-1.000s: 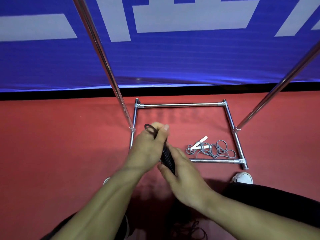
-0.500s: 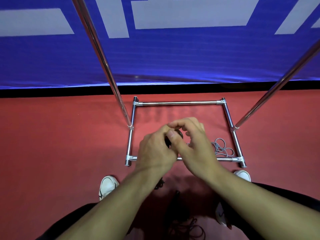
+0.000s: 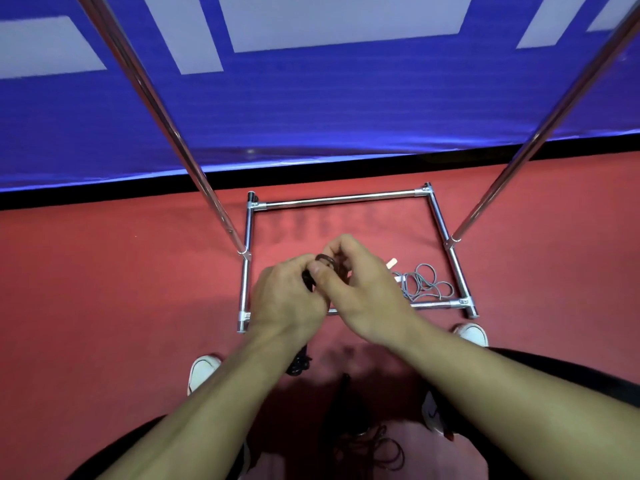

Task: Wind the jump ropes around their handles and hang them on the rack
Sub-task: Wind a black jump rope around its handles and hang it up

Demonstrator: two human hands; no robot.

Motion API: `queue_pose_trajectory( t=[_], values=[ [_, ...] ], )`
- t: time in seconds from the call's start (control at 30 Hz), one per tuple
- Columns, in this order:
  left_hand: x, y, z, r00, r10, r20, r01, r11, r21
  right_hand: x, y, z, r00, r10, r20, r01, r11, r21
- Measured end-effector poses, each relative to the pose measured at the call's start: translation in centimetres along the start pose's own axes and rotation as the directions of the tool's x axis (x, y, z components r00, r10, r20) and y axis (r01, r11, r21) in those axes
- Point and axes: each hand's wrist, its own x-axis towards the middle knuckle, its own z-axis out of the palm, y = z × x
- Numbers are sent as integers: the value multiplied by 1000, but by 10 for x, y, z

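My left hand (image 3: 287, 303) grips the black jump rope bundle (image 3: 308, 280), wound around its handles; the lower end sticks out below my wrist. My right hand (image 3: 363, 289) curls over it from the right and pinches a black rope loop (image 3: 325, 260) at the top. A grey jump rope (image 3: 426, 284) with white handles lies loose on the floor inside the rack base, partly hidden by my right hand. The chrome rack (image 3: 247, 258) stands in front of me, its two uprights rising left and right.
Another dark rope (image 3: 377, 448) lies on the red floor between my feet. My white shoes (image 3: 202, 370) stand near the rack's front bar. A blue banner wall (image 3: 311, 109) closes the space behind the rack.
My right hand left the bundle's lower part and came up over the top to the loop. Both hands moved slightly forward over the rack base, covering most of the grey rope.
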Motion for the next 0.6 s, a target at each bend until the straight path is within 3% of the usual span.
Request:
queue_pose_trajectory(
  t=[0.07,0.13,0.23,0.3,0.47,0.53,0.6],
  values=[
    [2,-2,1,1000,25,-13,-24,999,29,0,2,-2,998,26,-54,-26,1000,11],
    [7,-9,-1,999,46,-29,-44,997,69,-2,2,-4,1000,25,2,-25,1000,-9],
    [11,-20,-4,999,42,-26,-40,998,42,-5,-7,-3,979,100,179,-146,953,266],
    [14,-24,-7,996,53,-75,-49,998,47,-5,-11,-1,974,103,202,-170,922,349],
    [18,-22,-7,976,117,-181,-123,992,-18,-8,-20,-9,991,-117,61,103,976,190],
    [18,-22,-6,968,150,-200,-156,988,-15,-9,-21,-12,990,-123,62,110,977,181],
    [18,-24,-5,992,61,-113,-73,992,-106,-6,-20,-15,995,-70,66,58,985,165]
  ],
)
